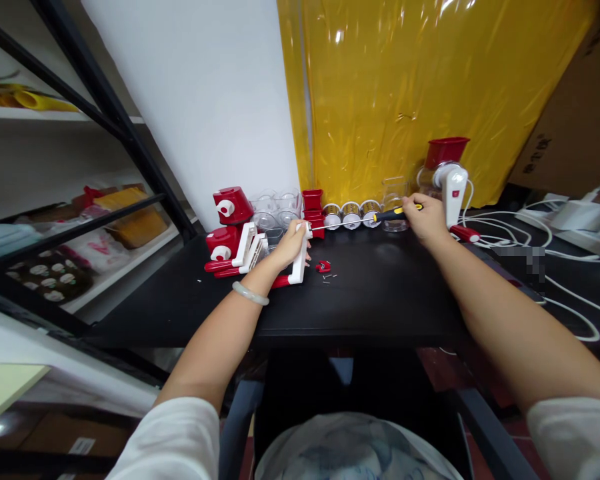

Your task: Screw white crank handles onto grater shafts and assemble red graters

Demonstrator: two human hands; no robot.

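Observation:
My left hand (291, 245) is closed around a white crank handle (300, 261) with a red grip, held over the black table. In my right hand (424, 217) is a screwdriver (391, 214) with a black and yellow handle, its long shaft pointing left. The shaft's tip meets the upper end of the crank handle; a screw there is too small to make out. Just right of the crank handle lie a small red part (323, 267) and several small screws (327, 278). More white crank handles (245, 245) with red grips lie left of my left hand.
Red housings (233, 205), clear plastic cups (276, 208), red hoppers (313, 207) and several grater drums (351, 215) line the table's back. An assembled rotary grater (451, 180) stands at the right, near white cables (510, 230). A black-framed shelf (125, 133) rises at the left.

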